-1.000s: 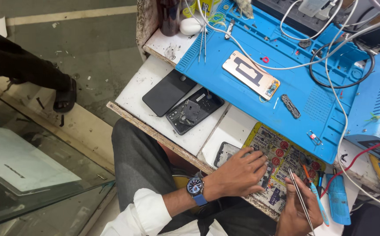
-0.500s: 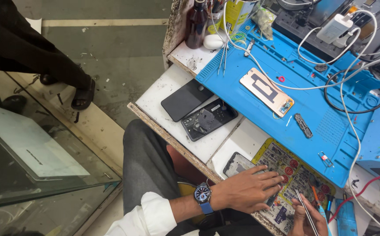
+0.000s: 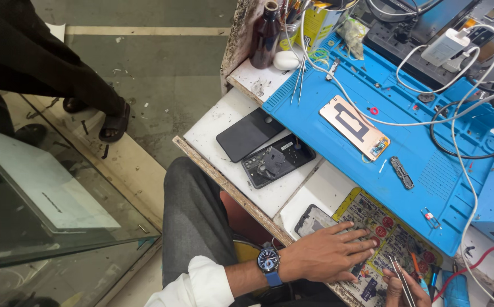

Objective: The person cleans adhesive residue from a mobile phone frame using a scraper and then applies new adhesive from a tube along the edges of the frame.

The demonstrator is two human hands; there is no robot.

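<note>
My left hand (image 3: 331,251), with a blue watch on its wrist, lies flat with fingers spread on a colourful printed sheet (image 3: 399,239) at the near edge of the bench. Just left of it rests a small dark phone part (image 3: 313,220). My right hand (image 3: 407,289) shows at the bottom edge, gripping metal tweezers (image 3: 402,281) that point up over the sheet. Further back on the white bench lie a black phone back cover (image 3: 249,135) and an opened phone body (image 3: 278,160). A phone screen panel (image 3: 362,127) lies face down on the blue work mat (image 3: 428,170).
White cables (image 3: 383,116) cross the mat. A brown bottle (image 3: 265,35), a tool cup and a white charger (image 3: 447,46) stand at the back. A glass counter (image 3: 42,204) is at the left, and another person's legs and sandal (image 3: 113,122) stand on the floor beyond it.
The view has shifted so the bench sits further right and lower. My left hand stays flat on the printed sheet; my right hand with the tweezers has slipped closer to the bottom edge.
</note>
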